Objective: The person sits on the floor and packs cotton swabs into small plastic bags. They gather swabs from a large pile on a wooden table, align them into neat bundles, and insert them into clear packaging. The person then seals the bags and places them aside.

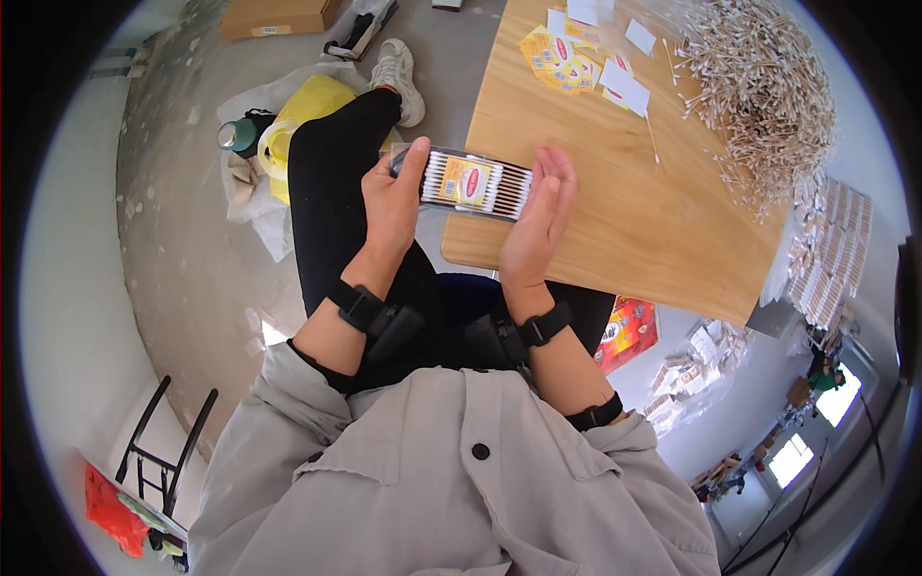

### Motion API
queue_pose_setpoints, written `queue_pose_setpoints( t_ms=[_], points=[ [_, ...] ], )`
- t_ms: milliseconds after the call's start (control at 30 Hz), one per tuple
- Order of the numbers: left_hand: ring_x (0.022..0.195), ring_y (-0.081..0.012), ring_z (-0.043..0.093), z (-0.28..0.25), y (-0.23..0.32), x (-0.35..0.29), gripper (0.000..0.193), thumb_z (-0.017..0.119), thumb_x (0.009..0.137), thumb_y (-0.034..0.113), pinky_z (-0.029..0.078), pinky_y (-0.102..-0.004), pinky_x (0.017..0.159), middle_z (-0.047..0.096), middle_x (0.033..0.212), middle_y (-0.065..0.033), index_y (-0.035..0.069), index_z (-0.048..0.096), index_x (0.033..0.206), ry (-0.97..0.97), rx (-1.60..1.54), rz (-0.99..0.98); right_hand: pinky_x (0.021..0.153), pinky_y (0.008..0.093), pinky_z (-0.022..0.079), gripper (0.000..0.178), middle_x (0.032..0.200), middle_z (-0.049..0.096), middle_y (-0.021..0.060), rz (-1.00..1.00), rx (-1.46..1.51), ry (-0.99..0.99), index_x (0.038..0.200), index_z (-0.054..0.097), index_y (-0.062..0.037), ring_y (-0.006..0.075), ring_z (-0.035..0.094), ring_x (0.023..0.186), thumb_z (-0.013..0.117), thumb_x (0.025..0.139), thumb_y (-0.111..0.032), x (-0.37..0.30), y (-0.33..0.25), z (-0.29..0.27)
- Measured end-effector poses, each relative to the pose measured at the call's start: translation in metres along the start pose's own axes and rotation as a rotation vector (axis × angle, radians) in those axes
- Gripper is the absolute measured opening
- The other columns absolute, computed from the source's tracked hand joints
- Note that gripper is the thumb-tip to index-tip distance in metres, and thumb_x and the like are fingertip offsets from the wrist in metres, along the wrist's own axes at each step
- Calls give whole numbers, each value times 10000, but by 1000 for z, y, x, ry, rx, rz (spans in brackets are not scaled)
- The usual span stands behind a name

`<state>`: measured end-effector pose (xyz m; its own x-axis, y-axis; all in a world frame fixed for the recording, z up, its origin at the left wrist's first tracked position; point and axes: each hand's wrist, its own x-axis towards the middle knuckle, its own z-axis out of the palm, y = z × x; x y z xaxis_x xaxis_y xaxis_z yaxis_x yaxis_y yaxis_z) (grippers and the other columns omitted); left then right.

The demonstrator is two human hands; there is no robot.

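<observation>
Both forearms come up from the lower edge, wrists banded. The left hand [392, 204] has its fingers closed on the left end of a pack of cotton swabs [471, 182], thumb on top. The right hand [540, 216] stands at the other end, fingers nearly straight; whether they grip is unclear. The pack is held over the left edge of a wooden bench [615, 221], which carries cards [567, 65] and a swab heap [759, 91]. The floor [182, 211] is grey.
</observation>
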<state>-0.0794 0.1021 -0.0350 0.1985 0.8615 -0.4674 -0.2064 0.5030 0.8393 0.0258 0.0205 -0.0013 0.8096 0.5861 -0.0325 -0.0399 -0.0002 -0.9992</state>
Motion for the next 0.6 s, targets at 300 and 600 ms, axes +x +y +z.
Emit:
queue_pose_setpoints(
  t_ms=[300, 600],
  points=[
    [649, -9, 462, 0, -2, -1, 281, 693, 934, 253, 408, -198, 578, 590, 714, 54, -7, 670, 832, 23, 110, 86, 1167, 396, 262, 431, 1389, 415, 174, -19, -140, -124, 1367, 385, 52, 283, 389, 1343, 285, 1054, -228, -6, -6, 21],
    [667, -16, 454, 0, -2, -1, 262, 686, 938, 219, 413, -210, 587, 579, 714, 60, -18, 653, 831, 57, 224, 136, 1097, 407, 318, 428, 1338, 413, 207, -52, -146, -68, 1364, 405, 61, 314, 436, 1259, 349, 1045, -218, -12, 0, 36]
  ],
)
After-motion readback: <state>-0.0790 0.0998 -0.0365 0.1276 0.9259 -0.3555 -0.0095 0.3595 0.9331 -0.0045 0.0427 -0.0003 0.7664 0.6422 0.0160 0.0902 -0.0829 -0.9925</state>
